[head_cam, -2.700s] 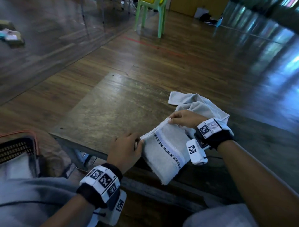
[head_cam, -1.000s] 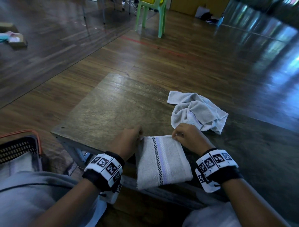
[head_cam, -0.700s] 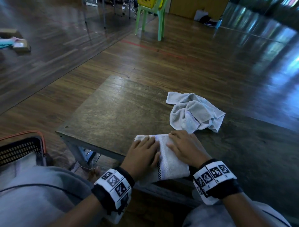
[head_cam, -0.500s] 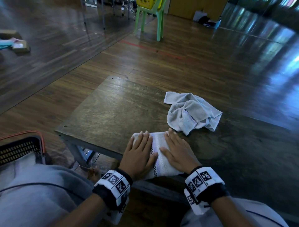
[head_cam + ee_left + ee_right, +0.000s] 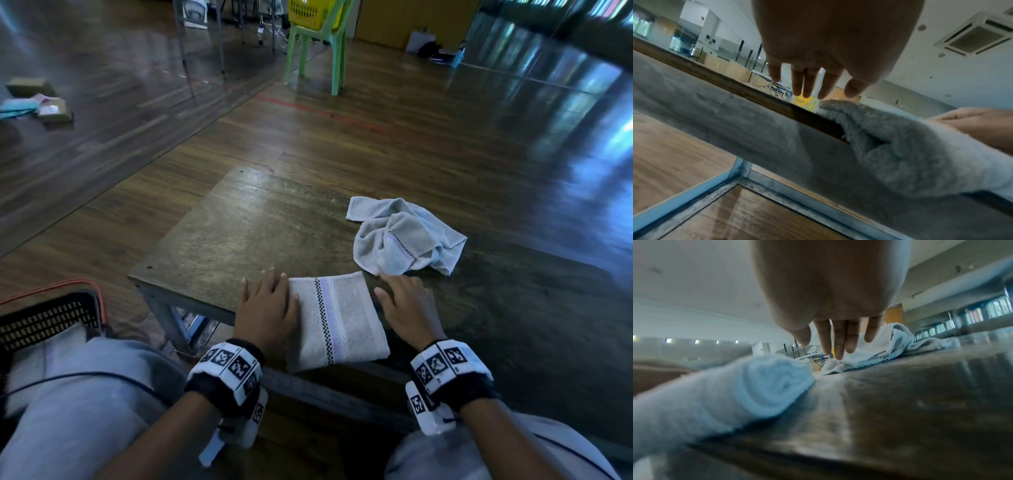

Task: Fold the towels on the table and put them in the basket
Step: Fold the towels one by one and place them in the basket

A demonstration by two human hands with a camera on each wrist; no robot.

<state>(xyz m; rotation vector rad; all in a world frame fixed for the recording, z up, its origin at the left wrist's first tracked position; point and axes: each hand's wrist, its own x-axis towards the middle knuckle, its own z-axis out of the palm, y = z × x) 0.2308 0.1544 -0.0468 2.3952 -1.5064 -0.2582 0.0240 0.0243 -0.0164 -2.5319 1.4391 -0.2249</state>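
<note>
Folded towel (image 5: 337, 318) betw. flat, relaxed left hand (image 5: 265, 308) & right hand (image 5: 407, 306): soft, light, floppy; pinch both side edges w/ support underneath.

The basket (image 5: 51, 318) is cut off at the left edge, contents perhaps pale cloth

Bare desk (image 5: 239, 233) left of crumpled towel (image 5: 404, 240), room to pass; folded towel (image 5: 337, 322) blocks near edge.
</note>
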